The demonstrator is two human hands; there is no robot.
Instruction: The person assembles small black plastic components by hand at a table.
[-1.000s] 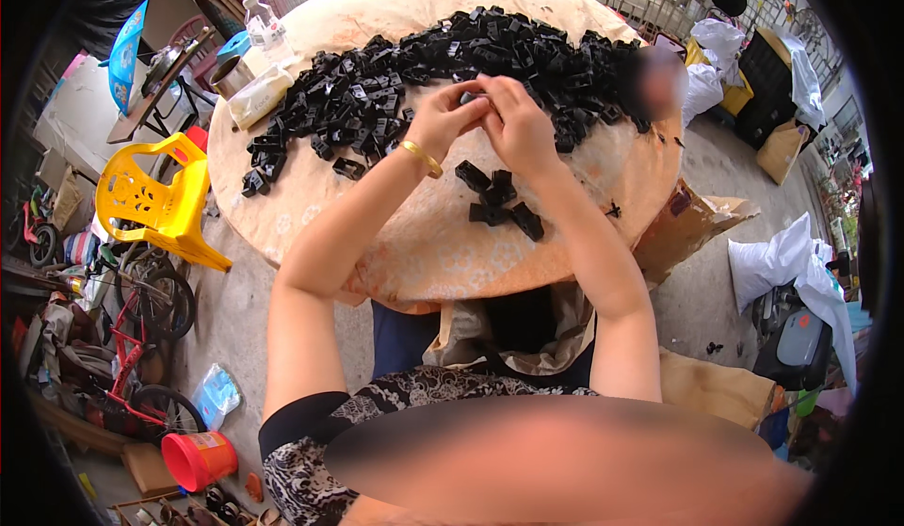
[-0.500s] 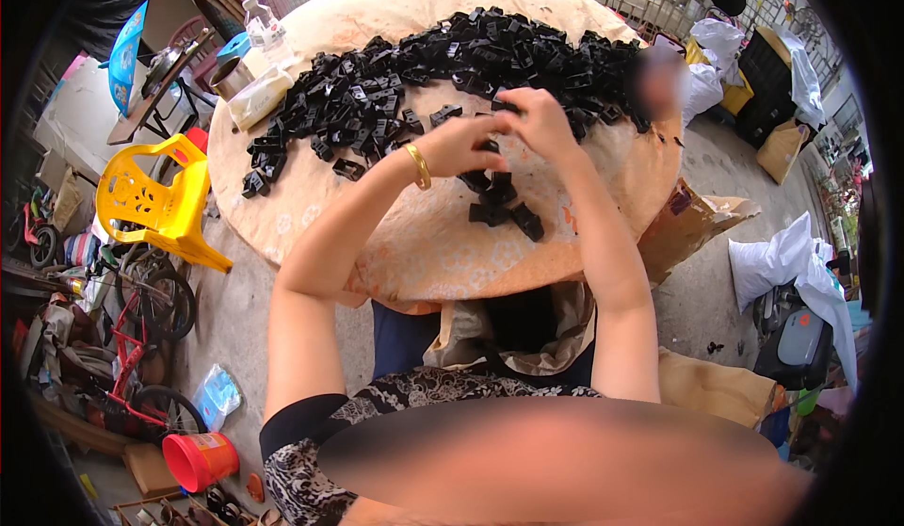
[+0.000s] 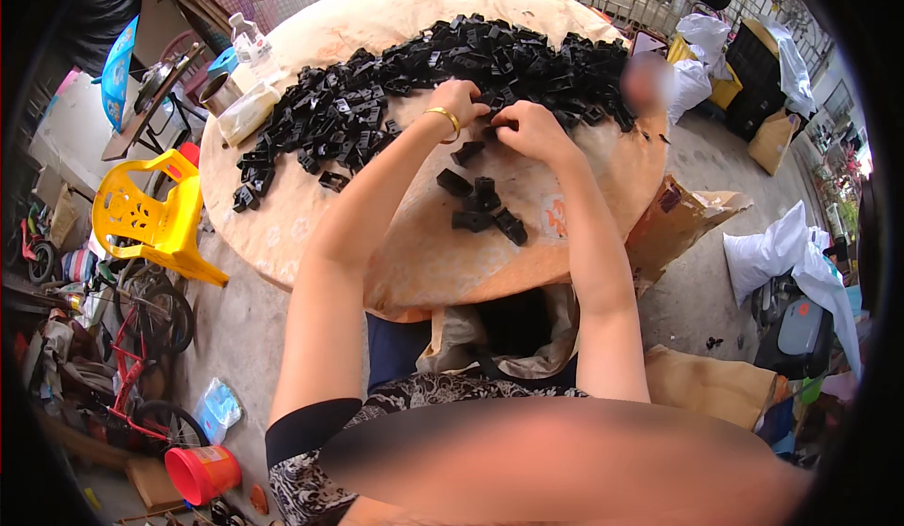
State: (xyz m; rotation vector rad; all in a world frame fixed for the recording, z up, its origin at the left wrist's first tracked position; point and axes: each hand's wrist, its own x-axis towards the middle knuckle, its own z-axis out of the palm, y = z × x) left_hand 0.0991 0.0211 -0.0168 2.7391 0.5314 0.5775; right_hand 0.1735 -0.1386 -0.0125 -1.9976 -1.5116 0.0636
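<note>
Left hand (image 3: 457, 104): fingers bent down at the near edge of the pile; cannot tell whether they grip a piece
Right hand (image 3: 533, 130): just beside the left, thumb and forefinger curled at a dark piece; cannot tell if they pinch it
Black plastic pieces (image 3: 330, 107): heaped in a wide arc across the round table
Loose group (image 3: 485, 194): five similar pieces on the orange-beige tablecloth (image 3: 405, 272), nearer the body
Left wrist: gold bangle (image 3: 456, 126)
Left of table: yellow plastic armchair (image 3: 174, 225)
</note>
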